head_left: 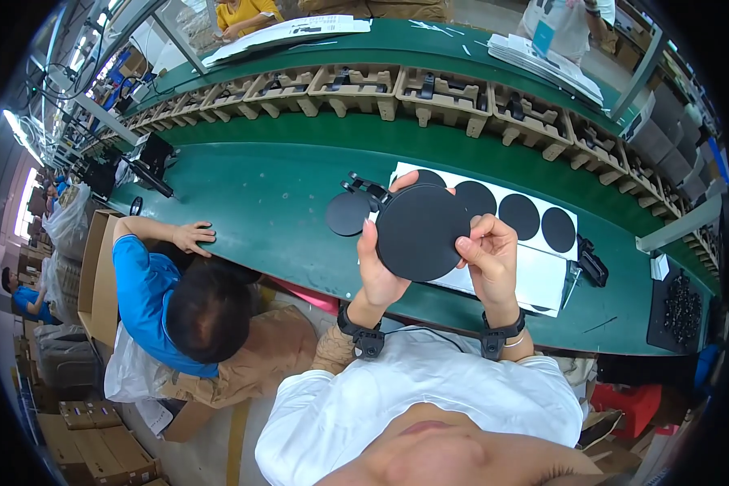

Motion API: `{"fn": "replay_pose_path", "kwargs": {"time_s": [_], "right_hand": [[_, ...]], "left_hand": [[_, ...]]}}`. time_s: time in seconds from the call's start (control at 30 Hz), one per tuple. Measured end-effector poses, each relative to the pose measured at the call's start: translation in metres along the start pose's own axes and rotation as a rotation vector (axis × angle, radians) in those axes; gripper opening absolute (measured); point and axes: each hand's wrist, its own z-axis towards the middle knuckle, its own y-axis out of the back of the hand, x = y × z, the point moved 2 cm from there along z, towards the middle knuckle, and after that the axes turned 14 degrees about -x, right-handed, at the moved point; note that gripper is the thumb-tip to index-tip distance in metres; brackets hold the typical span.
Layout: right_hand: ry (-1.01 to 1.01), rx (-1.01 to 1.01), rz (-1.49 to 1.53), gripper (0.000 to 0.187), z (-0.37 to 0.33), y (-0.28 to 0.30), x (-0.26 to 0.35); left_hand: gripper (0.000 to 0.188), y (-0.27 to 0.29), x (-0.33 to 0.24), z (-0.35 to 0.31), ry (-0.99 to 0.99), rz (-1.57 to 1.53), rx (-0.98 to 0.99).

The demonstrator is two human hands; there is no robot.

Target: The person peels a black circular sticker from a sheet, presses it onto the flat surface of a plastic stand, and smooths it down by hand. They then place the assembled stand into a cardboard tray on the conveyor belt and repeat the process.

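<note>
A flat black round disc (424, 232) is held up over the green workbench, its broad face turned toward me. My left hand (383, 271) grips it from the left, with the thumb along the rim and fingertips showing above its top edge. At the right rim, the thumb and bent forefinger of my right hand (492, 255) pinch the edge. Just behind the disc's upper left is a black jointed bracket (368, 191); whether it is attached to the disc I cannot tell. Another dark round disc (347, 214) lies beside it. White sheets with several black round pads (519, 216) lie beyond my right hand.
A row of brown molded trays (352, 85) with black parts runs along the conveyor behind the green bench (251, 194). Black parts (593, 263) lie right of the sheets; a dark mat (664, 324) bears small pieces. A co-worker in blue (150, 287) leans on the bench at left.
</note>
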Motion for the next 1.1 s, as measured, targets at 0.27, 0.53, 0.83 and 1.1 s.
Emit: {"fn": "replay_pose_path", "kwargs": {"time_s": [0.27,0.53,0.83,1.1], "right_hand": [[0.025,0.002,-0.046,0.013,0.002,-0.017,-0.008],[0.120,-0.116,-0.342,0.015,-0.048,-0.022,-0.017],[0.349,-0.114,-0.961,0.016,-0.096,0.041,-0.047],[1.169,0.150,-0.841,0.028,-0.141,-0.039,-0.041]], "left_hand": [[0.084,0.009,-0.017,0.001,-0.015,0.041,0.024],[0.071,0.026,-0.026,-0.060,-0.213,0.205,0.190],[0.065,0.040,-0.004,-0.148,-0.144,0.039,0.239],[0.068,0.066,0.002,-0.131,-0.131,-0.036,-0.068]]}}
